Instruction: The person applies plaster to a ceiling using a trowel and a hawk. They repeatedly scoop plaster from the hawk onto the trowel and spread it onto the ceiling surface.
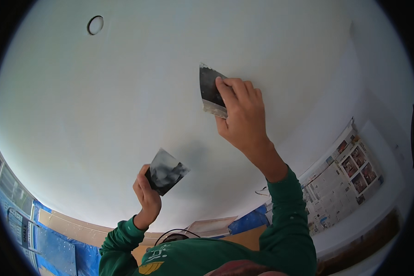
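Overhead | right hand (244, 112) closed on a putty knife (210, 89), blade flat against the white ceiling (124, 92) to spread filler | left hand (147, 193) closed on a second, filler-smeared knife (166, 171), held lower as a palette.

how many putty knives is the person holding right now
2: one putty knife in the right hand, pressed to the ceiling; a second putty knife in the left hand, lower.
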A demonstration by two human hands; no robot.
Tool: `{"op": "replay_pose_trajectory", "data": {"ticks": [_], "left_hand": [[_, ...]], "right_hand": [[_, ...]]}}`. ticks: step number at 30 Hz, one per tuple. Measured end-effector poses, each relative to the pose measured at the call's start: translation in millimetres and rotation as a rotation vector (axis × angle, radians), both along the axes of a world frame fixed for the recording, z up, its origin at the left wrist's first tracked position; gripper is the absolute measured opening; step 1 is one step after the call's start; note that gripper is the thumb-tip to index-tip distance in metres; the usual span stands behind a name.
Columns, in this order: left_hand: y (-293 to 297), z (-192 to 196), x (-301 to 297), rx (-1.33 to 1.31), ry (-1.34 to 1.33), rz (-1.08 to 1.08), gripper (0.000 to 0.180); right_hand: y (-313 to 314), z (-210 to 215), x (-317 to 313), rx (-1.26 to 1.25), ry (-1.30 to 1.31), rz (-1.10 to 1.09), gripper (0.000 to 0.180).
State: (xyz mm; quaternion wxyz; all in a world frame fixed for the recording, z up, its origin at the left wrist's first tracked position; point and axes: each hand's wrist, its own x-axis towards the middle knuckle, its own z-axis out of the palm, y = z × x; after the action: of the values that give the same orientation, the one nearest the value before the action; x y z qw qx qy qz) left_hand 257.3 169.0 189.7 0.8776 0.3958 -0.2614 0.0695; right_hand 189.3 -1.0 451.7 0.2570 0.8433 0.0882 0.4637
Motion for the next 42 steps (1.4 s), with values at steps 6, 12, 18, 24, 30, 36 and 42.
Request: {"op": "replay_pose_trajectory", "data": {"ticks": [6,12,18,24,30,36,42], "left_hand": [[22,87,-14,-0.196,0.576,-0.593,0.061],[56,102,-9,-0.183,0.667,-1.030,0.057],[92,135,-56,-0.119,0.581,-0.734,0.061],[122,141,-73,-0.182,0.407,-0.425,0.064],[130,117,-16,0.034,-0.734,0.870,0.073],[116,146,13,0.151,-1.507,1.282,0.063],[118,143,35,0.454,-1.500,1.416,0.050]], "right_hand": [[14,-18,-34,0.284,0.170,0.228,0.054],[41,-62,-56,0.551,0.312,0.885,0.049],[41,-78,-21,0.080,0.199,1.104,0.032],[26,-33,3,-0.113,0.043,0.909,0.031],[61,-49,-31,1.806,0.656,1.568,0.033],[88,-40,-52,2.484,1.422,1.243,0.034],[67,-17,-53,2.411,1.401,1.148,0.030]]}}
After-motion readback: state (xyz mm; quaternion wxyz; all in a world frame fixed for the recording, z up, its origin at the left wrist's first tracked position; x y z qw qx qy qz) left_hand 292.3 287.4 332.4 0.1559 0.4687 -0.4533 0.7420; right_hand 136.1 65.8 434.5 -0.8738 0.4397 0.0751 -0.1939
